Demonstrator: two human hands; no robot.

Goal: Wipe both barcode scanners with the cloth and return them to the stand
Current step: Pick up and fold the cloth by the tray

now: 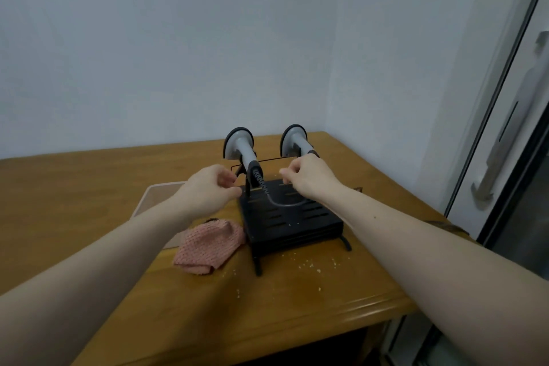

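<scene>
Two grey barcode scanners lie side by side on the wire rail of a black slotted stand [289, 221], heads pointing away from me. The left scanner [242, 147] trails a coiled cable [269, 194] across the stand's top. The handle end of the right scanner [294, 140] shows just behind my right hand [309, 177], whose fingers are loosely curled with nothing visible in them. My left hand [212, 187] hovers at the stand's left side, fingers loosely curled and holding nothing. A crumpled pink cloth [209, 245] lies on the table left of the stand.
The wooden table [89, 187] stands in a corner against a pale wall. A light mat [157, 196] lies under my left forearm. Crumbs are scattered in front of the stand. A glass door with a metal handle [490, 169] is at the right.
</scene>
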